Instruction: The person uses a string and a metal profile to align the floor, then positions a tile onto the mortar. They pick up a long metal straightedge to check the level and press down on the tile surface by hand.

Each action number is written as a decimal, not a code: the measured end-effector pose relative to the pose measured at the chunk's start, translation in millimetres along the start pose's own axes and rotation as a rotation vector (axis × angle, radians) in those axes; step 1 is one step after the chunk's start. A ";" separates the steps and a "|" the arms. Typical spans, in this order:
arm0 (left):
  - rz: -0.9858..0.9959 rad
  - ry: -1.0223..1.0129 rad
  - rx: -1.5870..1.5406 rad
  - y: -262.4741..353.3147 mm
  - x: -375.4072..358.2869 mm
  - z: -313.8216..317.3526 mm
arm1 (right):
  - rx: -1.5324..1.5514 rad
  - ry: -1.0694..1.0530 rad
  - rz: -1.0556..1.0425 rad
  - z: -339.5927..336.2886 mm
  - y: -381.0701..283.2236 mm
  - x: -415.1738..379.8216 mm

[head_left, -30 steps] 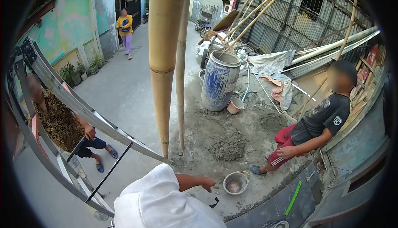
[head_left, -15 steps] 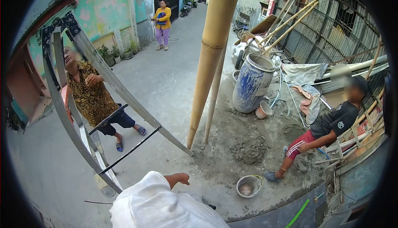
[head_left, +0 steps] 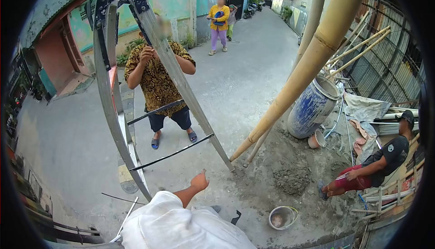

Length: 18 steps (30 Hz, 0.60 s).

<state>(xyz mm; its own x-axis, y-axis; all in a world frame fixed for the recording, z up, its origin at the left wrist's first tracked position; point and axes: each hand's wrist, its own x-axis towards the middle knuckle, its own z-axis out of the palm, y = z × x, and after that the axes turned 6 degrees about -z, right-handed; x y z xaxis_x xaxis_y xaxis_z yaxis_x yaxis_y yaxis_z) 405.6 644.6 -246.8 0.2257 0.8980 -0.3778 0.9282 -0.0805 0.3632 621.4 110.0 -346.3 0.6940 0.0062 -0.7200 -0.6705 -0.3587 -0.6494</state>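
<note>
From a white sleeve (head_left: 172, 224) at the bottom edge, my left hand (head_left: 200, 182) reaches out over the ground far below. Its fingers are apart and it holds nothing. It is nearest to the foot of a metal folding ladder (head_left: 181, 83), just up and right of the hand and not touching it. A person in a brown patterned shirt (head_left: 157, 83) stands behind the ladder with one hand on its rail. My right hand is out of sight.
Two thick bamboo poles (head_left: 312, 63) lean up from the ground on the right. Beside them are a blue drum (head_left: 312, 108), a mortar heap (head_left: 292, 178) and a bucket (head_left: 282, 217). A person in red shorts (head_left: 376, 169) sits at the right; others (head_left: 219, 20) stand up the alley.
The view has swung left and up the alley. My left hand has stretched toward the ladder's foot. The person in the patterned shirt has stepped up behind the ladder and taken hold of its rail.
</note>
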 end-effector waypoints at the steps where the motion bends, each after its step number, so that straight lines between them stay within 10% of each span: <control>1: 0.032 0.067 -0.088 12.7 6.2 -22.1 | -0.001 -0.023 -0.002 1.8 -1.2 7.7; 8: 0.391 0.379 -0.567 134.7 50.4 -233.9 | 0.085 -0.198 -0.015 20.2 -5.9 65.3; 14: 0.456 0.259 -0.853 218.9 84.9 -410.7 | 0.206 -0.358 -0.008 22.1 19.1 115.9; 18: 0.488 0.313 -0.942 255.0 95.7 -474.8 | -1.089 -0.218 -1.387 20.2 53.5 152.6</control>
<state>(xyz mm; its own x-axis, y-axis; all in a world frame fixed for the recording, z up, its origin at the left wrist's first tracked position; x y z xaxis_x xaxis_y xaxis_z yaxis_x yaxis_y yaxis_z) 523.5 915.4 214.0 0.2983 0.9399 0.1660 0.1337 -0.2133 0.9678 686.1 110.6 -495.9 0.4410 0.8931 0.0885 0.8452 -0.3800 -0.3759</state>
